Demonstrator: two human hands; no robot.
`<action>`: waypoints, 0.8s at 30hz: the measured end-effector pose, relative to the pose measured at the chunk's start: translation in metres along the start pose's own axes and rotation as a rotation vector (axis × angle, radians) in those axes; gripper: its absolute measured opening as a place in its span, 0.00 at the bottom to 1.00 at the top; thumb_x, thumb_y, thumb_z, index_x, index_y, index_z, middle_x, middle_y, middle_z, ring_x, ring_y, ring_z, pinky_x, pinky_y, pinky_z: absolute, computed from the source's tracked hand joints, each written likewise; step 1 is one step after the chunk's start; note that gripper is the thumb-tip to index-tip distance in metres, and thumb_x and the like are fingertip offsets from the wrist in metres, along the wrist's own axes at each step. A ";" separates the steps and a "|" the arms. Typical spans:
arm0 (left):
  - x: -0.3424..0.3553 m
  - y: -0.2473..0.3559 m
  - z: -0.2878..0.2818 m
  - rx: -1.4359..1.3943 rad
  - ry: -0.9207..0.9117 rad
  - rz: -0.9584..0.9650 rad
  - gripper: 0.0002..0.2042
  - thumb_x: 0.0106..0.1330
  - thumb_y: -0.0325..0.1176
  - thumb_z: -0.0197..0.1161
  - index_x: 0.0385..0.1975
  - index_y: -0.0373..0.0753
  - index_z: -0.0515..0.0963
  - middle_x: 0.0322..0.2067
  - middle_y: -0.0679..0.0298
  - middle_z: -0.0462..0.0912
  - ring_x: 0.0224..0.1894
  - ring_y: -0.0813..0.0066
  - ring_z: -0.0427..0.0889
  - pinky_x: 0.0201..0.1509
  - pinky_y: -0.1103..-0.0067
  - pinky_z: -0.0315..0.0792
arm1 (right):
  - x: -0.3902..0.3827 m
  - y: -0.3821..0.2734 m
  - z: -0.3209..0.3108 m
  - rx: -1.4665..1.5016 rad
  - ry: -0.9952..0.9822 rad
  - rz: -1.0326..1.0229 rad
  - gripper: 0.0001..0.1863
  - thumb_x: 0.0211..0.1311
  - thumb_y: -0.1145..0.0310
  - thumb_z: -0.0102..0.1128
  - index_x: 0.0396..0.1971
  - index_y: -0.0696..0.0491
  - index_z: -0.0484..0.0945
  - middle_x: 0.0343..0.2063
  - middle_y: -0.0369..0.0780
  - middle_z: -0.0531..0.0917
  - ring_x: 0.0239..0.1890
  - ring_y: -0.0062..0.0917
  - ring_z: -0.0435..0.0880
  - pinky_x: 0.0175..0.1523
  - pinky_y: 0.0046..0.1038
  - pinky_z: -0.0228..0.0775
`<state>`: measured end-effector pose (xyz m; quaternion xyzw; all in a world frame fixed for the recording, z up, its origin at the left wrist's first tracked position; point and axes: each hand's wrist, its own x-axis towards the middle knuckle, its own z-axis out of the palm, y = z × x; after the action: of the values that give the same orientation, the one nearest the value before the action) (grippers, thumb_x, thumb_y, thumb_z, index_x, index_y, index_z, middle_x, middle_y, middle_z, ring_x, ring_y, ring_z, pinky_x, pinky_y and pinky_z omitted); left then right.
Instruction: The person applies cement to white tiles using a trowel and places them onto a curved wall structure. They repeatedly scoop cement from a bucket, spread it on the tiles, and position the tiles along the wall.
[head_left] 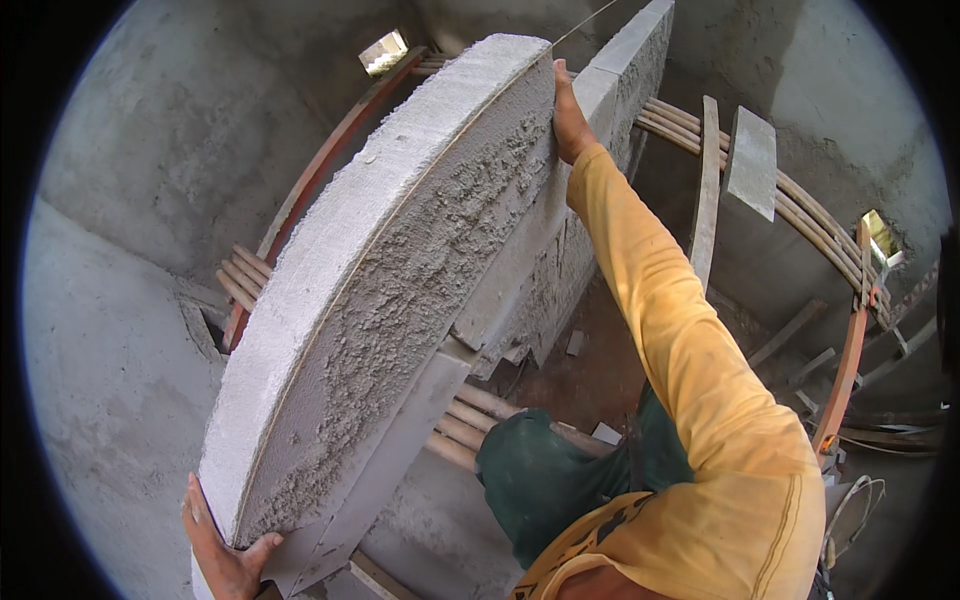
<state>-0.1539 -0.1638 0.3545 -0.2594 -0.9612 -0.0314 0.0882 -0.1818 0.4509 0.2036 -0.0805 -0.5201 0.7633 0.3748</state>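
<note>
A large light-grey aerated concrete block (390,170) rests on a low wall of similar blocks (625,50), and rough wet mortar (400,270) covers much of its side. My left hand (225,550) grips the near end, with the thumb and fingers on either side of its corner. At the far end, my right hand (572,125) presses against the block, its fingers partly hidden. A thin string (330,315) runs along the block's edge and on past the far end. Beneath the coated side, a smooth pale block (415,425) is seen.
Bundled wooden poles (460,430) pass through the wall below. To the right, a plank (708,190) and a loose grey slab (752,160) lie across more poles. Reddish beams (340,135) stand by the rough plastered walls (100,330). My bent knee (530,475) is beside the wall.
</note>
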 end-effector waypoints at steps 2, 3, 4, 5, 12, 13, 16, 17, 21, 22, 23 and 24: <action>0.001 0.001 -0.001 0.013 0.004 0.012 0.62 0.30 0.59 0.77 0.67 0.30 0.55 0.61 0.45 0.63 0.64 0.49 0.63 0.68 0.66 0.56 | 0.003 0.002 -0.004 -0.029 -0.025 0.007 0.45 0.63 0.29 0.33 0.67 0.51 0.60 0.63 0.42 0.68 0.63 0.31 0.67 0.67 0.32 0.56; 0.001 0.002 -0.002 0.015 -0.002 0.018 0.63 0.30 0.60 0.77 0.67 0.29 0.55 0.61 0.45 0.63 0.64 0.49 0.63 0.68 0.66 0.56 | 0.005 0.003 -0.007 -0.047 -0.047 0.010 0.46 0.62 0.28 0.33 0.68 0.50 0.58 0.64 0.42 0.67 0.64 0.31 0.66 0.68 0.33 0.56; 0.002 0.002 -0.002 0.015 -0.007 0.021 0.63 0.29 0.61 0.77 0.67 0.29 0.55 0.61 0.45 0.63 0.64 0.49 0.63 0.68 0.66 0.56 | 0.006 0.005 -0.009 -0.052 -0.033 0.014 0.46 0.62 0.28 0.33 0.68 0.50 0.58 0.64 0.42 0.67 0.64 0.31 0.66 0.68 0.33 0.56; 0.002 0.003 -0.003 0.015 -0.012 0.024 0.63 0.29 0.61 0.77 0.67 0.29 0.55 0.61 0.45 0.63 0.64 0.49 0.63 0.68 0.66 0.56 | 0.008 0.006 -0.012 -0.060 -0.029 0.016 0.46 0.62 0.28 0.33 0.68 0.50 0.58 0.64 0.42 0.67 0.64 0.31 0.66 0.68 0.32 0.56; 0.003 0.003 -0.001 -0.009 0.010 0.016 0.59 0.33 0.58 0.77 0.66 0.29 0.57 0.59 0.45 0.66 0.63 0.49 0.65 0.67 0.65 0.58 | 0.010 0.009 -0.011 -0.065 -0.030 -0.035 0.48 0.59 0.25 0.35 0.67 0.50 0.60 0.62 0.42 0.69 0.63 0.32 0.67 0.67 0.34 0.57; 0.003 0.003 -0.001 0.009 0.012 0.014 0.59 0.33 0.57 0.77 0.66 0.30 0.58 0.59 0.45 0.66 0.63 0.49 0.65 0.66 0.65 0.58 | 0.010 0.008 -0.010 -0.002 -0.050 -0.013 0.45 0.63 0.29 0.33 0.67 0.51 0.61 0.64 0.42 0.67 0.64 0.31 0.66 0.68 0.31 0.53; 0.002 0.003 0.000 0.016 0.014 0.020 0.57 0.35 0.55 0.77 0.66 0.30 0.58 0.59 0.46 0.67 0.62 0.49 0.65 0.66 0.65 0.58 | 0.010 0.008 -0.006 0.001 -0.004 -0.038 0.44 0.65 0.31 0.33 0.68 0.51 0.60 0.64 0.41 0.67 0.64 0.30 0.66 0.69 0.30 0.53; 0.002 0.003 0.000 0.012 0.013 0.027 0.56 0.36 0.54 0.76 0.66 0.31 0.58 0.59 0.46 0.67 0.62 0.50 0.65 0.66 0.65 0.58 | 0.010 0.008 -0.006 -0.003 -0.026 -0.043 0.44 0.65 0.31 0.33 0.68 0.51 0.59 0.64 0.41 0.67 0.65 0.29 0.65 0.69 0.30 0.52; 0.002 0.002 0.001 -0.002 0.007 0.026 0.57 0.35 0.54 0.76 0.66 0.30 0.58 0.60 0.46 0.66 0.62 0.50 0.65 0.67 0.65 0.57 | 0.011 0.010 -0.007 -0.031 -0.031 -0.071 0.45 0.63 0.29 0.33 0.68 0.51 0.57 0.64 0.41 0.66 0.65 0.30 0.66 0.69 0.31 0.53; 0.002 0.002 0.001 -0.001 0.005 0.033 0.57 0.35 0.54 0.76 0.66 0.30 0.58 0.60 0.46 0.66 0.63 0.51 0.65 0.67 0.65 0.57 | 0.012 0.011 -0.008 -0.039 -0.012 -0.081 0.46 0.62 0.28 0.34 0.68 0.50 0.59 0.63 0.41 0.68 0.63 0.31 0.67 0.68 0.33 0.55; 0.002 0.002 0.000 0.000 0.003 0.040 0.57 0.34 0.54 0.76 0.66 0.30 0.57 0.60 0.46 0.65 0.63 0.51 0.64 0.67 0.65 0.56 | 0.011 0.012 -0.008 -0.056 -0.004 -0.094 0.47 0.60 0.26 0.35 0.67 0.49 0.60 0.61 0.42 0.70 0.62 0.33 0.69 0.67 0.34 0.57; 0.002 0.002 0.000 -0.006 -0.002 0.024 0.57 0.35 0.54 0.76 0.67 0.30 0.57 0.60 0.46 0.65 0.64 0.51 0.64 0.68 0.65 0.56 | 0.011 0.013 -0.008 -0.048 0.008 -0.081 0.47 0.60 0.26 0.35 0.67 0.50 0.60 0.62 0.42 0.69 0.62 0.32 0.69 0.67 0.34 0.57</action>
<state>-0.1548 -0.1608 0.3549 -0.2713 -0.9580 -0.0328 0.0870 -0.1917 0.4623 0.1920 -0.0714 -0.5398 0.7344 0.4052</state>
